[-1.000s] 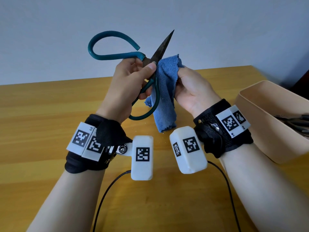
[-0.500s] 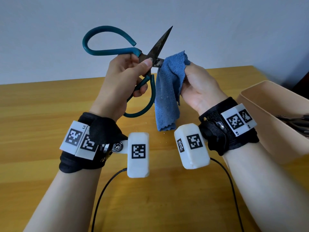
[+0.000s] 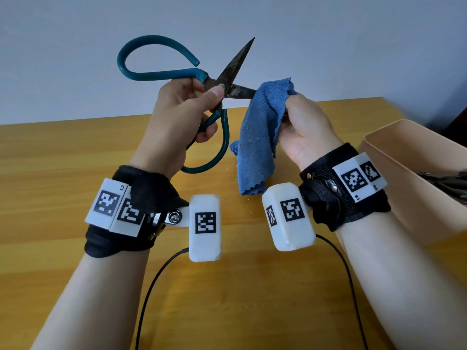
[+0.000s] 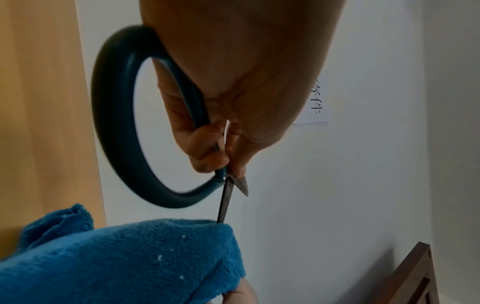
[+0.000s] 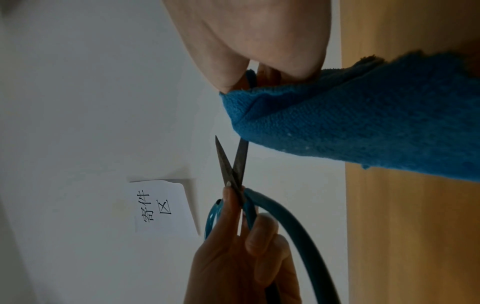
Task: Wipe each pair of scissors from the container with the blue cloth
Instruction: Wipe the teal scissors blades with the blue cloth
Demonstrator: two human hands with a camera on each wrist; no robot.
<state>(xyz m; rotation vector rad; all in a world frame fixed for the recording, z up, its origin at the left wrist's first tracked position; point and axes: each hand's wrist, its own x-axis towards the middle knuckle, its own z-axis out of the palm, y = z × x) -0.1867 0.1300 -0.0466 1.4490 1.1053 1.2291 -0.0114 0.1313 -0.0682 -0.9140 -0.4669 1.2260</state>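
Scissors (image 3: pixel 217 84), teal handles, blades spread, sit up in the air over the table's (image 3: pixel 63 157) far edge, w/ one blade up toward the wall, other going into the blue cloth (image 3: pixel 260 137). Left hand (image 3: pixel 177 122) grips them at the pivot, thumb on top, fingers curled round the lower handle. Right hand (image 3: pixel 305 130) pinches the cloth round that blade's tip; rest of the cloth hangs down. Beige container (image 3: pixel 404 173) stands at the table's right edge w/ more scissors inside. Paper note (image 5: pixel 163 207) on the wall behind.

The scissors (image 3: pixel 161 72) have teal handles and dark, rust-speckled blades. The cloth (image 3: pixel 257 137) is blue, the container (image 3: pixel 414 157) beige, the worktop (image 3: pixel 63 152) honey-yellow wood.
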